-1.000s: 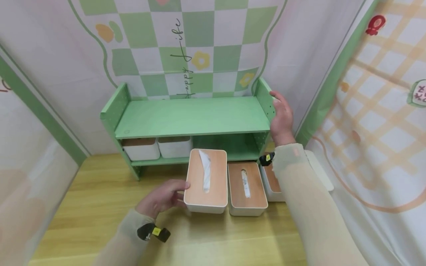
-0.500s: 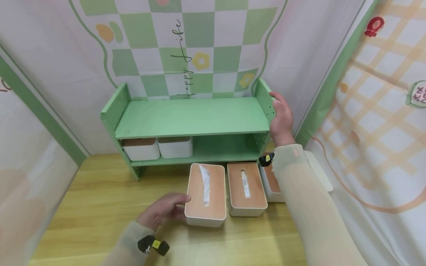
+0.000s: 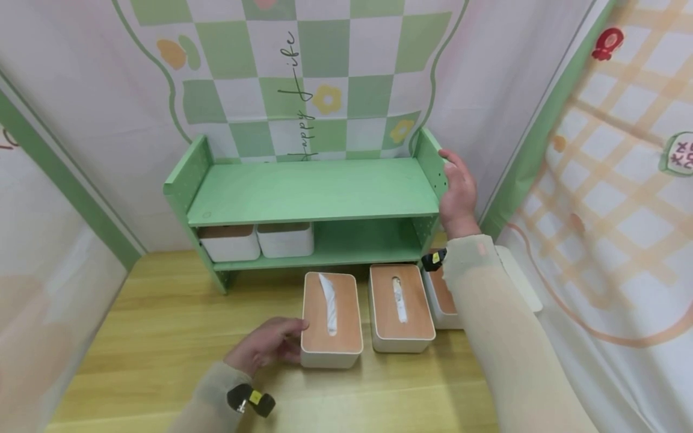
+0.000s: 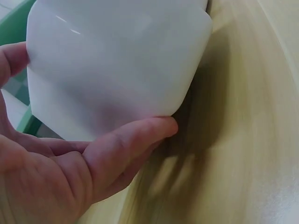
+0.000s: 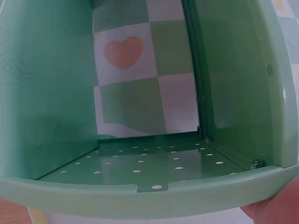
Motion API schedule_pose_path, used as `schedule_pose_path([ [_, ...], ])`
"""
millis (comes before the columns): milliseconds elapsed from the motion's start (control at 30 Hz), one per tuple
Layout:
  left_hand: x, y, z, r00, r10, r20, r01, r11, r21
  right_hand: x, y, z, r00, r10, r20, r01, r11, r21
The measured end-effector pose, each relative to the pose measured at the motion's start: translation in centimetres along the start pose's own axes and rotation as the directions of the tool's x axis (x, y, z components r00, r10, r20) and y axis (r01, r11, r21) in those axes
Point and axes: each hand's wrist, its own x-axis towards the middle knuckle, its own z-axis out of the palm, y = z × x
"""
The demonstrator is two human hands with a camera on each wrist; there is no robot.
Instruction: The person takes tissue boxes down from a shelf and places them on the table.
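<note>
Noted tissue box (image 3: 346,319) before green shelf (image 3: 319,189), gripped by fingers of left hand (image 3: 266,343); shifted leftward, widening gap from neighbouring box (image 3: 417,304), judged freer to handle. Cannot tell grip of right hand (image 3: 459,201).

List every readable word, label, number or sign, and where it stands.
"Happy Life": sideways on the green-and-white checkered cloth backdrop.
Green-edged white emblem on the orange-checked white curtain: cut off, unreadable.
Red marking, left white curtain: cut off, unreadable.
Yellow stickers, black wrist cameras: too small.
White tan-topped tissue boxes: none visible.
</note>
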Motion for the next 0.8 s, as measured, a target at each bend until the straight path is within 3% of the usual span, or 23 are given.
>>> schedule_pose_path([
  [367,0.9,-0.4,-0.1,0.999,-0.001,-0.054,0.001,1.0,0.0,-0.2,-0.1,-0.1,1.0,0.006,0.006,-0.006,1.0,-0.008],
  [600,1.2,0.0,0.1,0.996,0.017,-0.082,-0.014,0.999,0.032,-0.3,-0.2,0.0,1.0,0.009,-0.001,-0.009,1.0,0.01],
  [800,1.7,0.4,0.4,0.993,0.001,-0.118,0.0,1.0,0.007,-0.3,-0.3,-0.1,1.0,0.02,-0.001,-0.02,1.0,0.005],
])
